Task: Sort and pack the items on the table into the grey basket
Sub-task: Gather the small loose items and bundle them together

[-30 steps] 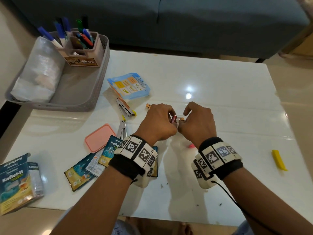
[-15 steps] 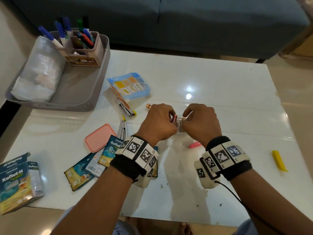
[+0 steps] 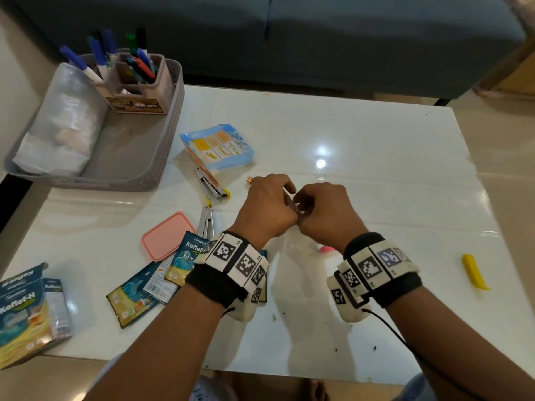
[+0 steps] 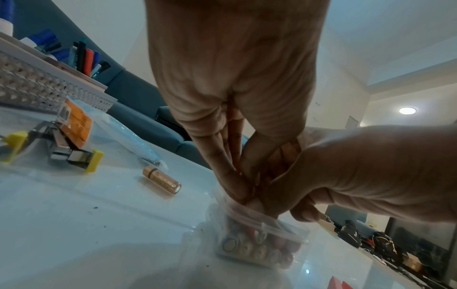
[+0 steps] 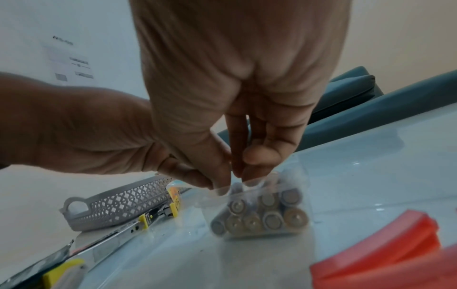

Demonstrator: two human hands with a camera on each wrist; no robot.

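The left hand (image 3: 267, 208) and the right hand (image 3: 325, 214) meet knuckle to knuckle over the middle of the white table (image 3: 376, 175), each with fingers curled down and pinching the top edge of a small clear zip bag (image 5: 257, 211). The bag stands on the tabletop directly under both hands, with a cluster of batteries (image 5: 259, 219) inside, their round ends showing through the plastic.

Nearest the person, a Koflet-H box (image 3: 26, 311) sits at the left edge of the glossy table, and a few sachets (image 3: 150, 287) lie fanned out beside the left wrist. A pink lid (image 3: 168, 238) lies just beyond the sachets. A yellow clip (image 3: 474, 272) lies well apart on the right side, and a small pink piece (image 3: 327, 249) shows just beside the right wrist.

Just left of the hands a loose battery (image 4: 162, 182) lies on its side. Further left are two metal staplers with yellow tips (image 3: 210, 188), and beyond them a blue packet (image 3: 220, 147).

At the far left corner sits the grey basket (image 3: 144, 169), well apart from the hands. It holds a clear plastic bag (image 3: 60, 125) and a pen holder (image 3: 136, 88) full of markers. Behind the table runs a dark blue sofa (image 3: 318, 39) on a pale tiled floor.
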